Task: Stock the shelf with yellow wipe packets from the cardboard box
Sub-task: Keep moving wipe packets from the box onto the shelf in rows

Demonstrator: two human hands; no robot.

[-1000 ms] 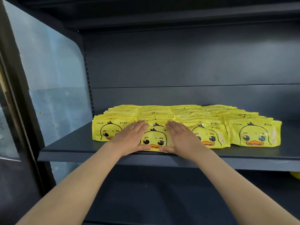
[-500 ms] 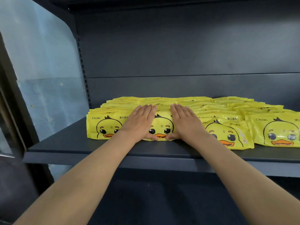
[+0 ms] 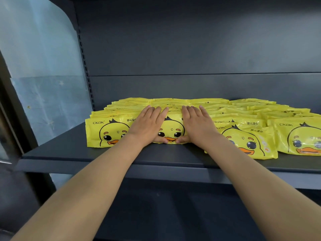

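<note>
**Two hands press a duck-faced wipe packet into the front row of a shelf**

Nearest the viewer, two bare forearms reached up and forward over the front lip of a dark grey shelf. A strip of bare shelf lay between the lip and the goods.

The left hand and the right hand lay flat, side by side, on one yellow wipe packet. Both were open, with fingers straight and pointing toward the back. The thumbs lay along the packet's near edge and almost met. Neither hand gripped it. The flat palms looked meant to seat the packet and square it with its row.

Just to the left sat a front packet with its cartoon duck facing out. To the right, a skewed packet jutted nearer the lip than the others and would likely need straightening. Another packet lay beyond it at the picture's right edge.

Behind them, overlapping rows of packets ran back, each lapped over the one ahead, probably to fit more in. They stopped near the grey back panel. A side panel covered in bluish film closed the left end. The cardboard box was out of view.
</note>
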